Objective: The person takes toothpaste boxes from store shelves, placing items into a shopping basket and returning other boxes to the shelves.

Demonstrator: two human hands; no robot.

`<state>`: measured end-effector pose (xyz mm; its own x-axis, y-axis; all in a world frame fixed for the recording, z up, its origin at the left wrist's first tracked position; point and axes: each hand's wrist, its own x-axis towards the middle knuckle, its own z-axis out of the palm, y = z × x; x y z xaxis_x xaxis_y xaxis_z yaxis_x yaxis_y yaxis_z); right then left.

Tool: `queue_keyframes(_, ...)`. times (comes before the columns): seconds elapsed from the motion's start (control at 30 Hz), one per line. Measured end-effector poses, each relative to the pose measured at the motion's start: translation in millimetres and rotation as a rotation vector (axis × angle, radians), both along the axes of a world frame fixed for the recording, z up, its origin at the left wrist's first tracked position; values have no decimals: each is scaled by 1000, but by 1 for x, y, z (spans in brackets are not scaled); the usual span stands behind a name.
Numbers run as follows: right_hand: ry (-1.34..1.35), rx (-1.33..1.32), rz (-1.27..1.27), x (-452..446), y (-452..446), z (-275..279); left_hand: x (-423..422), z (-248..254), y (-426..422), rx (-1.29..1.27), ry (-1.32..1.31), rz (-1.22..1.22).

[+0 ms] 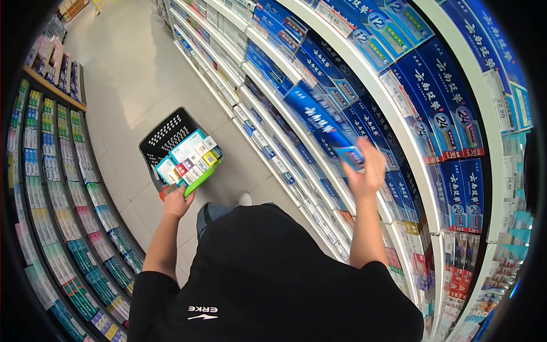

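My right hand (367,171) grips a blue toothpaste box (323,122) by its lower end, in front of the shelves on the right. The box is tilted and slightly blurred. Down on the left, my left hand (178,200) is closed around the handle of a black shopping basket (171,125) with holes in its walls. Inside lies a white and teal package (188,149) with several coloured squares on it. A bright green strip (202,179) runs along the basket's near side, close to my fingers.
Lit shelves of toothpaste boxes (456,128) curve along the right, with price tags (399,94) on their edges. Another stocked shelf (57,222) lines the left. Between them runs a tiled aisle floor (125,74). My shoe (245,199) shows below the basket.
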<state>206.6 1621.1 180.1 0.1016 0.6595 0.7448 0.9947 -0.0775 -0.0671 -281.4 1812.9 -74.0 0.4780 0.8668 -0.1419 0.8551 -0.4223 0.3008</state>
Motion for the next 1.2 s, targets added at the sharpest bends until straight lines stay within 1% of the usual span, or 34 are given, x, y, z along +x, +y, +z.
queue_keyframes(0.03,162,-41,10,-20,6,0,4,15,0,-95,-33,3)
queue_keyframes(0.07,503,-123,-59,-39,9,-13,7,34,1,-190,-66,6)
queue_keyframes(0.1,787,-204,-61,-55,12,-24,9,44,2,-285,-98,7)
queue_keyframes(0.13,995,-326,7,-72,24,-13,10,42,3,-279,-290,51)
queue_keyframes(0.17,1261,-402,114,-82,32,-20,10,39,5,-272,-484,95)
queue_keyframes(0.2,1260,-508,121,-88,39,-33,11,38,7,-262,-677,141)
queue_keyframes(0.27,1342,-677,290,-108,56,-35,20,81,21,-522,-1146,231)
queue_keyframes(0.3,1384,-748,321,-120,63,-37,29,98,24,-613,-1333,317)
queue_keyframes(0.33,1424,-820,351,-132,69,-38,26,108,28,-646,-1427,210)
queue_keyframes(0.4,1456,-922,419,-153,83,-38,24,131,26,-711,-1506,193)
queue_keyframes(0.43,1453,-950,454,-163,90,-36,22,154,22,-962,-1583,100)
queue_keyframes(0.47,1452,-980,487,-173,96,-35,21,161,19,-998,-1608,171)
queue_keyframes(0.5,1506,-959,539,-182,102,-38,17,162,18,-960,-1525,263)
queue_keyframes(0.53,1500,-882,526,-192,107,-38,13,164,18,-922,-1439,350)
queue_keyframes(0.6,1486,-727,495,-211,118,-33,8,176,14,-984,-1418,439)
queue_keyframes(0.63,1573,-708,468,-218,124,-28,6,180,13,-1014,-1405,485)
queue_keyframes(0.73,1425,-472,578,-225,139,-52,-6,176,17,-959,-1441,471)
queue_keyframes(0.77,1522,-446,613,-231,143,-57,-10,176,22,-976,-1487,532)
queue_keyframes(0.8,1713,-440,558,-241,150,-54,-18,174,30,-985,-1469,513)
queue_keyframes(0.83,1692,-481,568,-244,159,-49,-27,170,40,-990,-1440,511)
queue_keyframes(0.87,1671,-524,580,-245,167,-55,-36,181,51,-1014,-1382,477)
queue_keyframes(0.9,1627,-518,487,-251,176,-64,-53,169,64,-1024,-1348,410)
queue_keyframes(0.93,1702,-577,544,-243,182,-86,-65,169,75,-1013,-1290,411)
queue_keyframes(0.97,1521,-662,435,-242,187,-110,-73,172,86,-999,-1229,449)
queue_keyframes(1.0,1326,-727,333,-244,191,-132,-75,170,93,-874,-1205,558)
queue_keyframes(1.07,725,-903,387,-252,187,-169,-100,157,114,-881,-1051,687)
queue_keyframes(1.1,418,-961,399,-258,183,-184,-111,145,123,-828,-1026,737)
queue_keyframes(1.17,315,-1148,378,-272,174,-200,-127,109,138,-725,-975,824)
queue_keyframes(1.2,262,-1242,365,-279,171,-210,-134,86,146,-622,-839,793)
